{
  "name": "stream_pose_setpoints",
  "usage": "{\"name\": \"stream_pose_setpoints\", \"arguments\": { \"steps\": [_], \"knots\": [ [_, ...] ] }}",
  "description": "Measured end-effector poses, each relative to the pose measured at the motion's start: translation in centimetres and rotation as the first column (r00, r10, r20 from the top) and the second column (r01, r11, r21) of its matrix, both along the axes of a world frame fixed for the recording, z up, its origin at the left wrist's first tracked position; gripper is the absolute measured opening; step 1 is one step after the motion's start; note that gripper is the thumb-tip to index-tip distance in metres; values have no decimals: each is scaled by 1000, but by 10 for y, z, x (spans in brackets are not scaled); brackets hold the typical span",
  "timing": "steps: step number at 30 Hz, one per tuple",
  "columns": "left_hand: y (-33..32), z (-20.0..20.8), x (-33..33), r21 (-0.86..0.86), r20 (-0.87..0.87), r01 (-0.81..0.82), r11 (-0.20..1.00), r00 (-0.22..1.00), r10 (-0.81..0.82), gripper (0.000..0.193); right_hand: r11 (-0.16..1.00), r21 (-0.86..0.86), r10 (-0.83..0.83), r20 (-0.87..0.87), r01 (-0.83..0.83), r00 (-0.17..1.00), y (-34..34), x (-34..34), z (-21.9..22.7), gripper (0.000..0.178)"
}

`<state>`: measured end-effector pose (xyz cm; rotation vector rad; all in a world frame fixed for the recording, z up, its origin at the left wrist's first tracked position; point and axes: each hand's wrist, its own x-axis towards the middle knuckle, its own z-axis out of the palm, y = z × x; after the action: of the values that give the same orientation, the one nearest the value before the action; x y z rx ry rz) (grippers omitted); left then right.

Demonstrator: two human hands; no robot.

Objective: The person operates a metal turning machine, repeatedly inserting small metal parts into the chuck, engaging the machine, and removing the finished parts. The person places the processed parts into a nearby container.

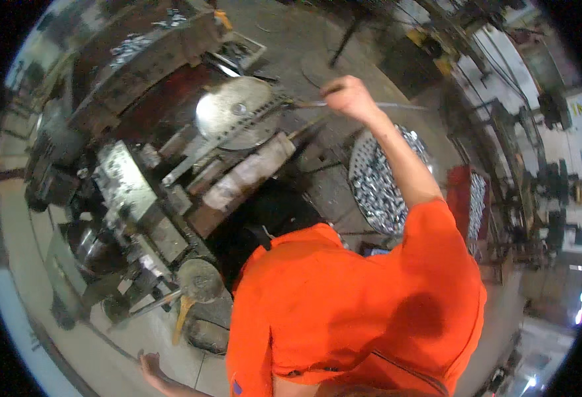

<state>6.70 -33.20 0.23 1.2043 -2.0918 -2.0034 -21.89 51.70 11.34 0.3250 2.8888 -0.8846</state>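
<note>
My right hand (349, 100) is closed around a long thin metal lever (397, 106), whose rod shows on both sides of the fist. On its left the lever runs toward a bar with a row of holes (248, 119), which crosses a round metal plate (221, 109) on the machine. My left hand (153, 369) is low at the left, away from the machine, with its fingers slightly bent and apart. Nothing shows clearly in it. A thin dark line on the floor reaches close to its fingertips; whether it is a rod, I cannot tell.
A round perforated basket (357, 165) full of small shiny metal parts stands below my right forearm. Farther right is a red bin (460, 192) with similar parts. Left of my body lie a round pan (200, 281), a wooden handle (183, 321) and a metal block (127, 178). A trough (152, 59) stands at the back left.
</note>
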Motion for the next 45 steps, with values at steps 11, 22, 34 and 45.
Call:
{"name": "stream_pose_setpoints", "arguments": {
  "steps": [11, 22, 34, 45],
  "knots": [
    [40, 25, -48, -110, -48, 38, 993, 998, -43, 52, 939, 338, -151, 252, 59, 956, 79, 179, -180, 15],
    [24, 17, -40, -57, -60, 47, 997, 997, -50, 51, 791, 361, 235, 566, -494, 790, 21, 174, -135, 27],
    [105, 102, -63, -702, 702, 711, -49, 702, 121, 41, 701, -685, -88, 192, 198, 977, 16, 139, -64, 28],
    [387, 112, -218, 158, -471, 789, 594, 589, -656, 44, 206, -672, 508, -548, -711, 665, -234, 42, -5, 46]
  ]
}}
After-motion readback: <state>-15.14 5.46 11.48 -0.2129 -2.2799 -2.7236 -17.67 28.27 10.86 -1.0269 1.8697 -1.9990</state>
